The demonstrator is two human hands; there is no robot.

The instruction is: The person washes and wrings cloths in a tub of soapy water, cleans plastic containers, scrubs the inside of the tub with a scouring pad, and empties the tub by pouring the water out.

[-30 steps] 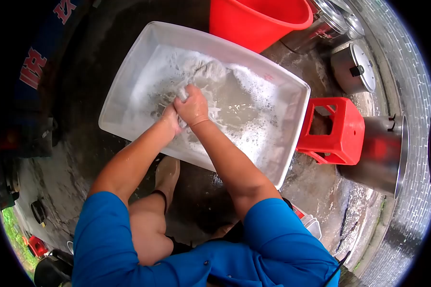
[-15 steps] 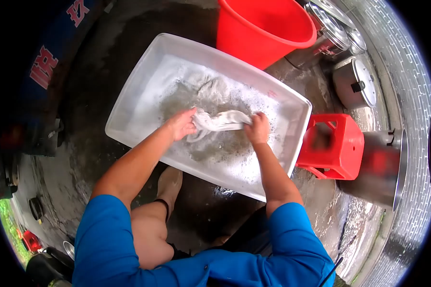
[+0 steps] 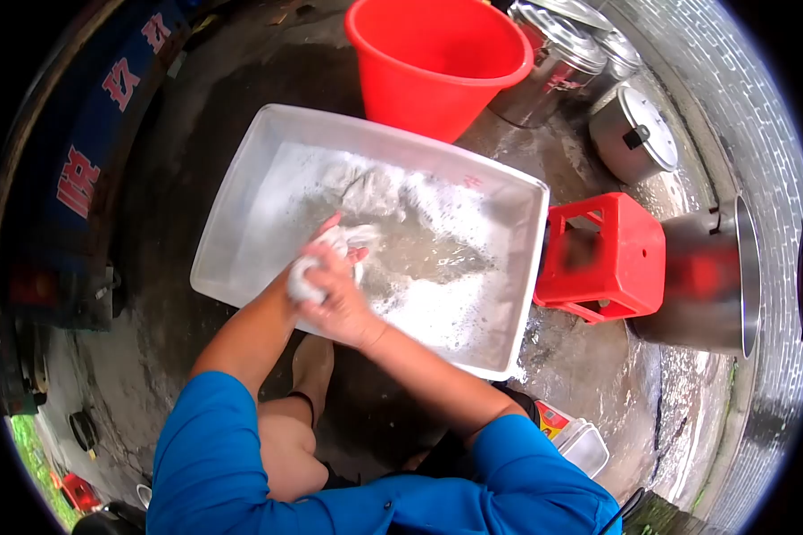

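A wet whitish cloth (image 3: 357, 236) is bunched between my two hands over the left front part of a white plastic tub (image 3: 241, 169). My right hand (image 3: 341, 308) is curled over one wad of the cloth, slightly blurred. Beneath and beyond it, my left hand (image 3: 328, 223) grips the cloth too, mostly covered by the right hand. Soapy, murky water (image 3: 428, 259) with white foam fills the tub. Another greyish-white cloth (image 3: 370, 192) lies partly sunk in that water, just past my hands.
A large red bucket (image 3: 437, 89) stands behind the tub. To the right are a red stool (image 3: 638, 254), a big metal pot (image 3: 709, 276) and a lidded pot (image 3: 620, 134). A clear plastic container (image 3: 584, 446) sits near my right elbow on the wet floor.
My right hand has swung left across the tub to my left hand. The cloth, stretched between both hands before, is now bunched up. My view has shifted slightly.
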